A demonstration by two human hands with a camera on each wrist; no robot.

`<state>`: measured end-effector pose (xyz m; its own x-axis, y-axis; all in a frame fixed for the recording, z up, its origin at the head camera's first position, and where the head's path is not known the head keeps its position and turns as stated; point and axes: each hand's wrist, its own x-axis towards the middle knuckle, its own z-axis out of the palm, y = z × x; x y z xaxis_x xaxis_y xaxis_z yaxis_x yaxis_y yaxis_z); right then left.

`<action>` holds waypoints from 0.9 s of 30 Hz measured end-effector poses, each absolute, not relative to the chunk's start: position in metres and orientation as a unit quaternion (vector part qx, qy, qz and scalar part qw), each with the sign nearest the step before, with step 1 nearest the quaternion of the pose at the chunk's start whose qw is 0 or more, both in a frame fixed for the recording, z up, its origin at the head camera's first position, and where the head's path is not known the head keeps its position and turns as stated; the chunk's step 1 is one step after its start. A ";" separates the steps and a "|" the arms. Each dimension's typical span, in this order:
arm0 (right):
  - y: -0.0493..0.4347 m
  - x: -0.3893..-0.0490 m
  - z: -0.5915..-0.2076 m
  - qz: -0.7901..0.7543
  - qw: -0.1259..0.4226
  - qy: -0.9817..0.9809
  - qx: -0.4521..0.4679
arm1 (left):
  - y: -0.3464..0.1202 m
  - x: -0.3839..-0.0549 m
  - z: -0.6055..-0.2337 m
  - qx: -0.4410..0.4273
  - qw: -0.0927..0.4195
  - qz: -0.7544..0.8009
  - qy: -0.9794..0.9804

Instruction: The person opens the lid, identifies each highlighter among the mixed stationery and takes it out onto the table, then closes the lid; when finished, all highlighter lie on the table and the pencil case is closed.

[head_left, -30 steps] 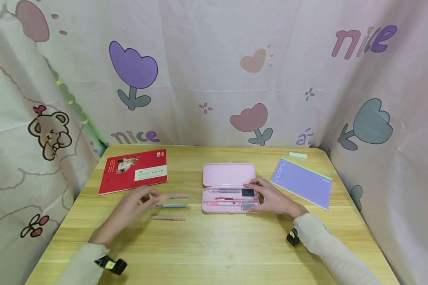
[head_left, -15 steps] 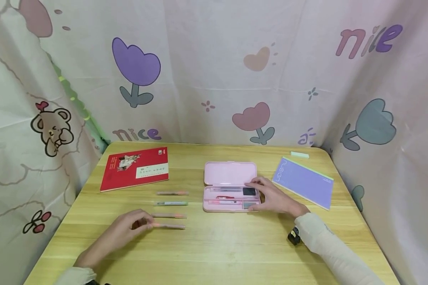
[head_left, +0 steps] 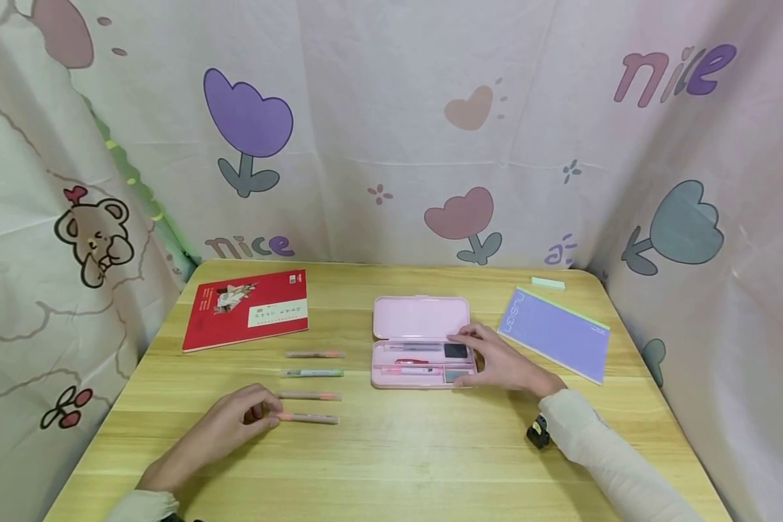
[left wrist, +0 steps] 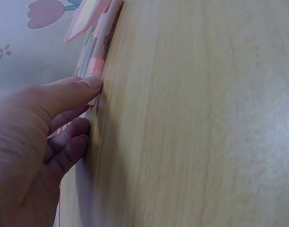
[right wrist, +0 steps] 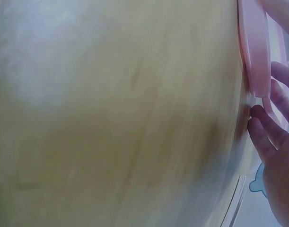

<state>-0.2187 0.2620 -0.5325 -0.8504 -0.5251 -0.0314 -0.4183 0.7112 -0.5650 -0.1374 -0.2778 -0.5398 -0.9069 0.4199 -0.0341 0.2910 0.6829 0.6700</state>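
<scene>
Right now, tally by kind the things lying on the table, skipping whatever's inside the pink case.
Pens: 4
Booklets: 2
Pink case: 1
Pale green block: 1
Total: 8

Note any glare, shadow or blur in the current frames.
Head: mostly sharp, the purple notebook's large lettering readable, print on the nearest pen too small; left wrist: pale glare on the table at right, dark shadow beside the left hand; right wrist: glare upper left, soft shadow lower down, wood grain blurry.
</scene>
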 end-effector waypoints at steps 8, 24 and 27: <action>0.262 -0.219 -0.533 -0.281 0.093 0.920 -0.258 | -0.278 -0.137 -0.539 0.192 0.096 0.349 0.912; 0.263 -0.218 -0.533 -0.283 0.092 0.918 -0.262 | -0.279 -0.139 -0.538 0.183 0.110 0.355 0.910; 0.263 -0.218 -0.533 -0.283 0.094 0.918 -0.260 | -0.279 -0.138 -0.539 0.185 0.109 0.354 0.910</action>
